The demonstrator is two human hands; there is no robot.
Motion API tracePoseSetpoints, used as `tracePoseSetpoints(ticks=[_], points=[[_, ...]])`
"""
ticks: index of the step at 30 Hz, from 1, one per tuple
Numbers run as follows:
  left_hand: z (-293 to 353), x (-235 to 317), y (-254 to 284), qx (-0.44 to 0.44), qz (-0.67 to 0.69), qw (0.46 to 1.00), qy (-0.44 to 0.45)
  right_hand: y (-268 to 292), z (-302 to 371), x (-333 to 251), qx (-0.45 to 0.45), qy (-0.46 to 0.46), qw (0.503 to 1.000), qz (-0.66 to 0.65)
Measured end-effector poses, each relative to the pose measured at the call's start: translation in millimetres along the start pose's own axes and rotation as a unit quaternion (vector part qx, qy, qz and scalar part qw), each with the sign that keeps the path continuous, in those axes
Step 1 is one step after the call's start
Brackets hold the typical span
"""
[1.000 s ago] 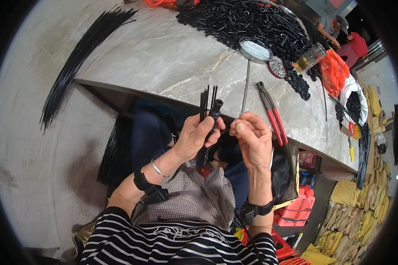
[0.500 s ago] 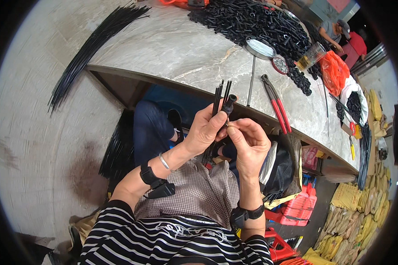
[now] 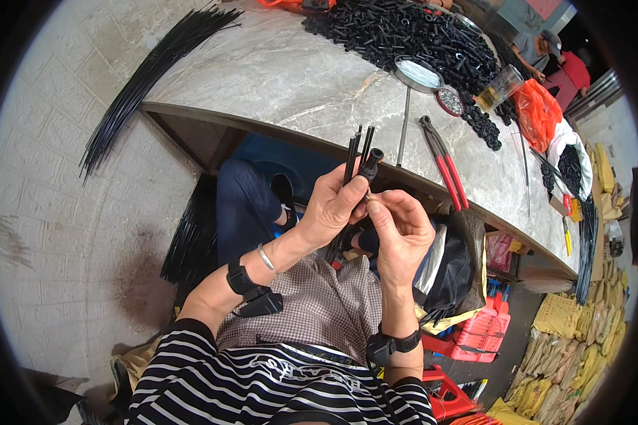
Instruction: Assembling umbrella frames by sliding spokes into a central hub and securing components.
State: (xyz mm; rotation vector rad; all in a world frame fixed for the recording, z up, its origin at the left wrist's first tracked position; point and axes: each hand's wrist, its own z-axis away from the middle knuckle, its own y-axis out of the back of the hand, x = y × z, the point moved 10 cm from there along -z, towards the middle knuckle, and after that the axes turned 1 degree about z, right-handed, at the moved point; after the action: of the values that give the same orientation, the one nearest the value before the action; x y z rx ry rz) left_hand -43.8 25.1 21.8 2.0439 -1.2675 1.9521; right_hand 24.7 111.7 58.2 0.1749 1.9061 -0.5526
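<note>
Black thin rods (image 3: 354,152) between fingers (image 3: 347,202)

Over the last second both hands have risen slightly toward the table edge (image 3: 276,127). The left hand (image 3: 333,209) has tilted the black rods (image 3: 358,152) rightward. The right hand (image 3: 400,227) has closed in; its fingertips (image 3: 371,205) now meet the left thumb below the black sleeve (image 3: 370,164).
</note>
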Motion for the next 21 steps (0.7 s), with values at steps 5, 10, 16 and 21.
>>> tracePoseSetpoints(ticks=[5, 10, 16, 21], points=[[-0.7, -1.4, 0.3, -0.005, 0.001, 1.0, -0.006, 1.9, 0.0, 3.7, 0.008, -0.011, 1.0, -0.007], [-0.2, -1.1, 0.5, -0.006, 0.013, 1.0, -0.01, 2.9, 0.2, 6.5, 0.015, -0.022, 0.999, -0.028], [0.3, -0.9, -0.5, -0.005, 0.013, 1.0, -0.013, 3.9, 0.8, 6.4, 0.015, -0.021, 0.999, -0.019], [0.2, -1.4, -0.5, -0.003, 0.009, 1.0, -0.007, 4.5, 0.8, 6.4, 0.021, -0.017, 1.0, -0.011]])
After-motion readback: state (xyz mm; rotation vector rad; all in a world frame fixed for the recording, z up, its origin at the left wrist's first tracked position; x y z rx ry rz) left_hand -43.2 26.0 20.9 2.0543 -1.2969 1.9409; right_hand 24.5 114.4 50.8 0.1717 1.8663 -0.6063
